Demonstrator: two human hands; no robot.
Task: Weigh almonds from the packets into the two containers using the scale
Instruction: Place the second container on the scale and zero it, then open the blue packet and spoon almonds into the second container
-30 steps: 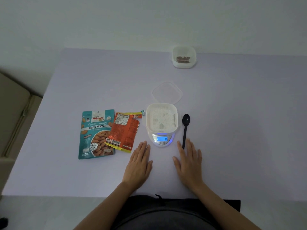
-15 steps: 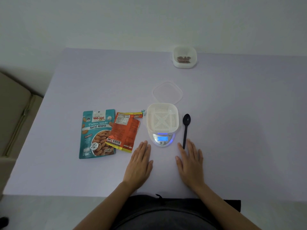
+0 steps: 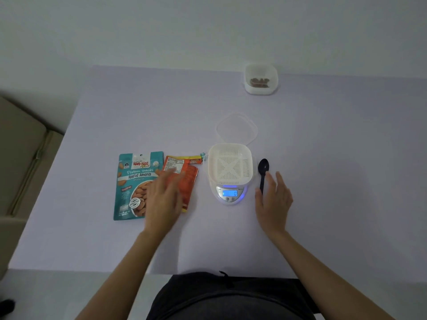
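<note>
A white slotted container (image 3: 230, 166) sits empty on a small scale (image 3: 229, 196) whose blue display reads 0. To its left lie a teal roasted-almond packet (image 3: 134, 181) and an orange packet (image 3: 188, 181). My left hand (image 3: 163, 202), blurred and open, hovers over the seam between the two packets. A black spoon (image 3: 263, 172) lies right of the scale. My right hand (image 3: 275, 202) is open with its fingers over the spoon's handle end. A second container (image 3: 261, 88) holding a few almonds stands at the table's far edge.
A clear lid (image 3: 236, 118) lies flat just behind the scale. The lilac table (image 3: 335, 181) ends at a wall behind and drops off on the left beside a beige sofa (image 3: 20, 162).
My left hand lifted off the table and moved left and forward over the packets. My right hand slid forward and right onto the spoon's handle end.
</note>
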